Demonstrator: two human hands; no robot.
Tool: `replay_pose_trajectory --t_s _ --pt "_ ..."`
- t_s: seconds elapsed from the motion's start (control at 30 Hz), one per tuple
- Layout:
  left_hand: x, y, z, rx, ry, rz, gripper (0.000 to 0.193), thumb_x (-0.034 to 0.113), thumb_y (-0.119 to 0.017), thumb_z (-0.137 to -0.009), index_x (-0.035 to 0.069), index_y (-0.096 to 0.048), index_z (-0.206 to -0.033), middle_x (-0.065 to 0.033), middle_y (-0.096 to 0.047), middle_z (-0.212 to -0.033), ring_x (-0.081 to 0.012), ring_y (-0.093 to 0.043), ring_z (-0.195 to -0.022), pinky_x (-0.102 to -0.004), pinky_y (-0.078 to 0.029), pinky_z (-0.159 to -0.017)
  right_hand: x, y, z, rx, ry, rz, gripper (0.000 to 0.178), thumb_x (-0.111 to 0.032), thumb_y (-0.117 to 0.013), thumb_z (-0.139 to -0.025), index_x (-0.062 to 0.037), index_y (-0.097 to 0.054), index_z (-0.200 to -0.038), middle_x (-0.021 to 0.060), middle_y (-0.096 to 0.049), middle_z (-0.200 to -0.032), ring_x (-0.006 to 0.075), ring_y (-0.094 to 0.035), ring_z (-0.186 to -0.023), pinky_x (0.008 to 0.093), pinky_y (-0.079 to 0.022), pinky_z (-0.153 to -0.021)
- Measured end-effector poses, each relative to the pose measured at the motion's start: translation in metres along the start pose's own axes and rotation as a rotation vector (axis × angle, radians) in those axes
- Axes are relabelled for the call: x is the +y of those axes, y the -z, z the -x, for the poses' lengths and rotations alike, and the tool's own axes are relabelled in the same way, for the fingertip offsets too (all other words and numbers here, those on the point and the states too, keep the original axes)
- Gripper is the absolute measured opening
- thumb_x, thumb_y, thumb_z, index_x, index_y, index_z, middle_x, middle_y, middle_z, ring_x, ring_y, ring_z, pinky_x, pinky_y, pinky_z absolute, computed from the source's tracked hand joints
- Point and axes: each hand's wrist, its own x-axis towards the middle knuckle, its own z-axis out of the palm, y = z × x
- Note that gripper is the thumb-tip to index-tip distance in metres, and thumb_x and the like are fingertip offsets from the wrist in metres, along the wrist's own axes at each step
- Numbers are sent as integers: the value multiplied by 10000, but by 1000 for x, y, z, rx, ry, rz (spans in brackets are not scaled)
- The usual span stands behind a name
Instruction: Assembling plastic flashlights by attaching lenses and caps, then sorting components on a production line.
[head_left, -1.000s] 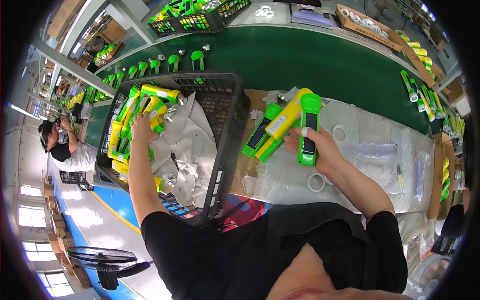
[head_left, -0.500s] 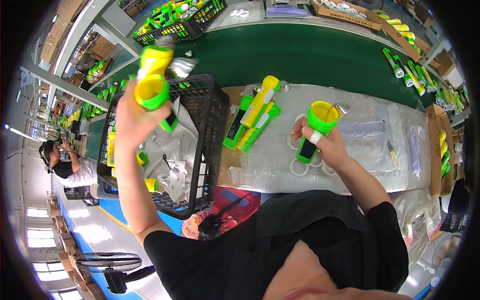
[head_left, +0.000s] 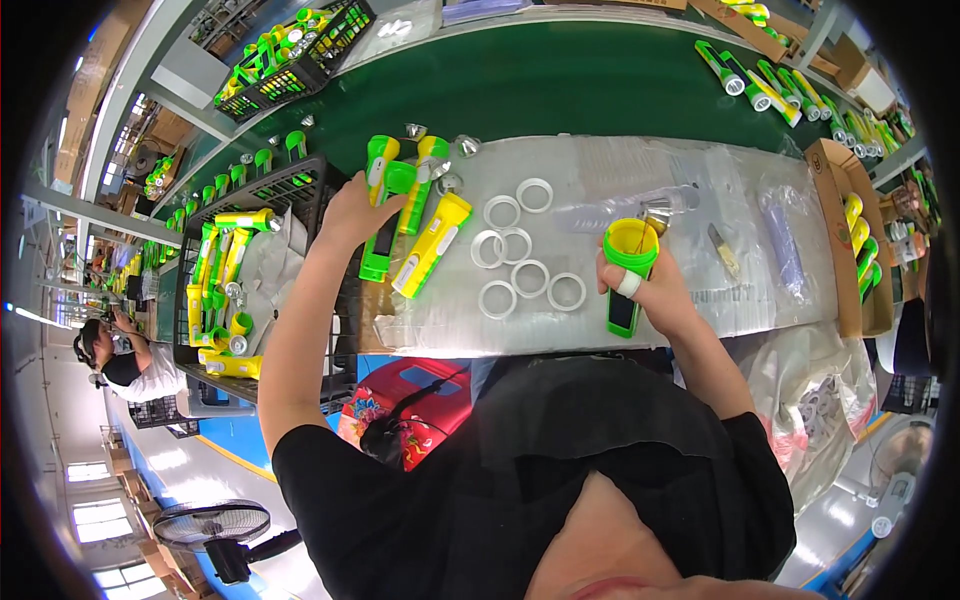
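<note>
In my right hand (head_left: 660, 297) is a green flashlight body (head_left: 625, 312) with a dark panel, closed in my fingers and held upright. Its wide mouth is open and yellow inside, with a silver reflector (head_left: 655, 212) hanging at the rim on thin wires. A white band sits by my thumb. My left hand (head_left: 350, 213) is closed around a green flashlight body (head_left: 381, 245) in a cluster at the mat's left edge; its fingertips are partly hidden. Beside it lies a yellow and green flashlight body (head_left: 434, 246). Several white rings (head_left: 529, 279) lie between my hands.
A black crate (head_left: 318, 200) at left holds flashlight bodies and crumpled paper. A knife-like tool (head_left: 723, 252) lies on the plastic-covered mat (head_left: 690, 300). Cardboard box (head_left: 835, 205) stands at right. Finished-looking flashlights (head_left: 735, 75) line the green bench. Another person (head_left: 130, 360) sits far left.
My left hand has come down from above the crate to the flashlight cluster, bringing flashlight bodies with it. My right hand still holds its flashlight body. The view has shifted, and more white rings show.
</note>
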Motion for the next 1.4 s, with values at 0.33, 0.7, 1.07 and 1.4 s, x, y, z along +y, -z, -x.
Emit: replay_pose_trajectory --t_s 0.33,0.7,1.07,1.4 --pt "178 -95 117 174 -739 47 535 457 -707 -787 276 -577 -1274 -141 -447 -1404 -333 -369 -1351 -559 -282 -1069 12 25 12 41 9 -324 402 -395 -528 -952 -46 -483 -1148 96 -582 -874 177 -591 -761 312 -481 -710" --pt "147 -105 76 268 -712 304 487 280 -706 -841 86 -576 -1268 -154 -465 -1409 -329 -423 -1325 -479 -359 -1029 5 12 4 -219 -23 -253 494 -340 -604 -905 -5 -479 -1246 114 -608 -967 204 -620 -861 352 -510 -800" --pt "162 -57 87 -500 -675 1013 224 119 -554 -950 13 -692 -1090 -133 -645 -1142 -158 -605 -943 -257 -488 -766 3 -13 4 -696 5 -21 412 -197 -644 -875 -30 -503 -1224 63 -577 -1010 159 -605 -875 301 -497 -777" --pt "192 -75 115 244 -904 902 490 352 -305 -1005 6 -641 -1087 -139 -594 -1201 -337 -523 -1145 -448 -346 -978 21 -37 4 -261 58 -260 399 -185 -591 -957 -26 -444 -1292 80 -535 -1099 154 -604 -869 288 -524 -702"
